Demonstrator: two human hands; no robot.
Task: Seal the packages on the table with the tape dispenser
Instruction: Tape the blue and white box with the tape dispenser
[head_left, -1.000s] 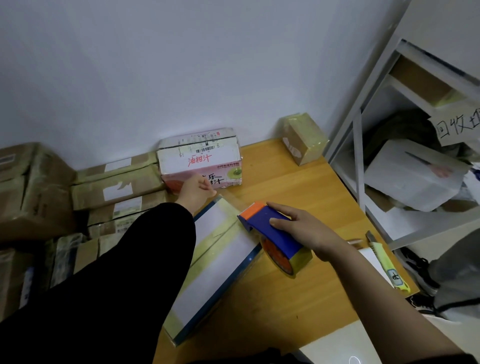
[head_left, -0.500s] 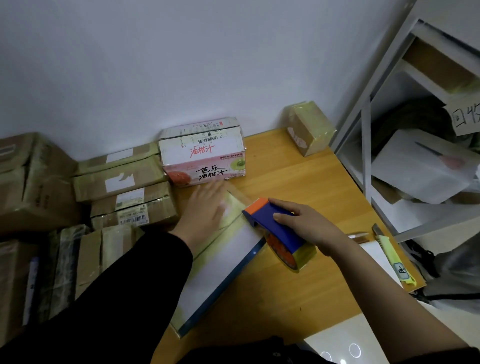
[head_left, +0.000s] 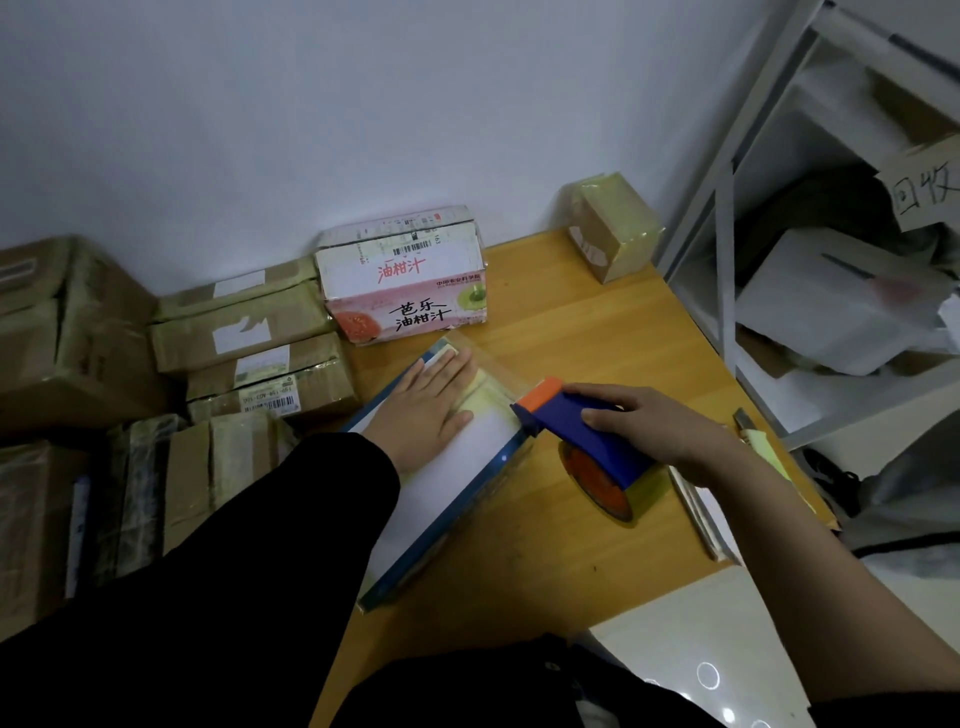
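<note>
Wooden counter (head_left: 597, 338) - flat white blue-edged package (head_left: 452, 478) lies on it. Left hand (head_left: 426, 405) presses it, fingers (head_left: 452, 364) straight; right hand (head_left: 660, 431) grasps blue-and-orange tape dispenser (head_left: 587, 447) at its right edge. Strip apparently laid - next, sever tape.

plain white wall (head_left: 363, 104), wooden table (head_left: 597, 338), grey metal shelving (head_left: 727, 218) on right.

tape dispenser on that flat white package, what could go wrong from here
The tape dispenser, gripped by the right hand, sits at the flat package's right edge with its roll hanging off the side, so the strip may run crooked or wrinkle. The left hand presses flat close to the dispenser's front end; fingers might get taped or nicked.
</note>
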